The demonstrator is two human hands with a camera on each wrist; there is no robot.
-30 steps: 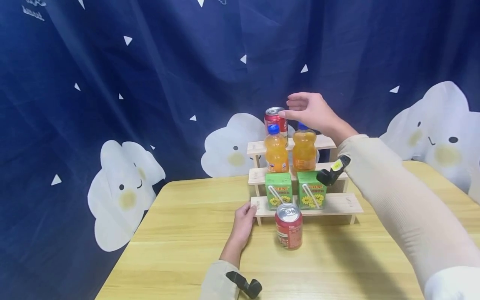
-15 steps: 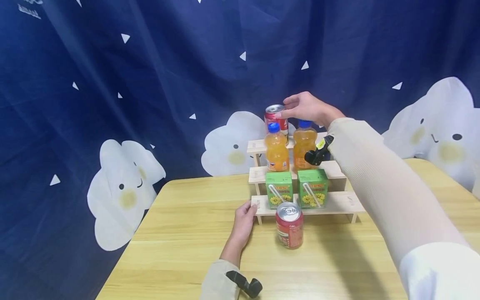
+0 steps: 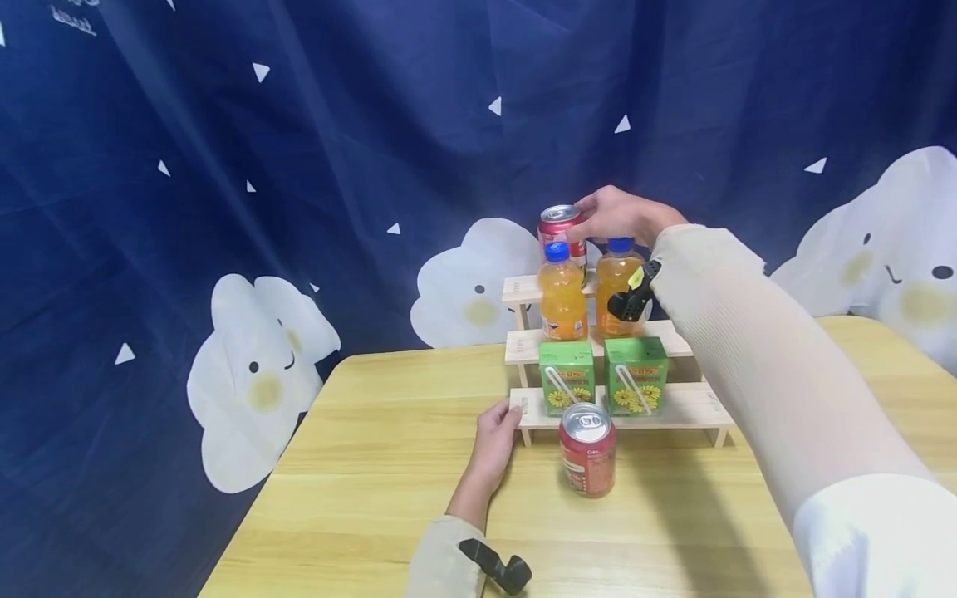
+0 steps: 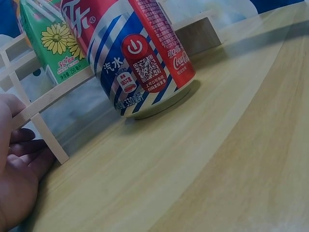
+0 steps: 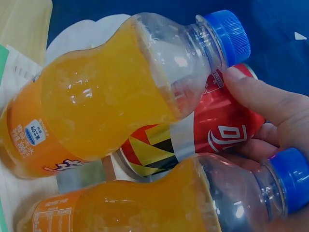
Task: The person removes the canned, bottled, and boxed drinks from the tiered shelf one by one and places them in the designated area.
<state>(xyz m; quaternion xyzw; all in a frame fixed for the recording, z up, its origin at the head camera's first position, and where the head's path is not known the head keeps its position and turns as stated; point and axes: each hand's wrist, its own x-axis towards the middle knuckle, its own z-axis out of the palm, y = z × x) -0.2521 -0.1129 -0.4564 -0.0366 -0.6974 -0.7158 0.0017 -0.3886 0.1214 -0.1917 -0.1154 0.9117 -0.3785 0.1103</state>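
On the top step of a three-tier wooden shelf (image 3: 688,407) stands a red soda can (image 3: 560,218). My right hand (image 3: 616,214) grips it, thumb on the near side and fingers behind, as the right wrist view shows. Two orange juice bottles with blue caps, a left bottle (image 3: 564,295) and a right bottle (image 3: 617,278), stand on the middle step in front of it. My left hand (image 3: 493,440) holds the left end of the lowest step, its thumb above the board and fingers below. A second cola can (image 4: 140,58) stands upright on the table before the shelf.
Two green drink cartons with straws, a left carton (image 3: 566,374) and a right carton (image 3: 635,375), stand on the lowest step. The shelf rests on a light wooden table (image 3: 359,498). Behind the table hangs a dark blue curtain (image 3: 389,124) with clouds.
My right hand has moved slightly left onto the top can, its thumb and fingers now around it. My left hand stays at the shelf's end. The head view has shifted a little.
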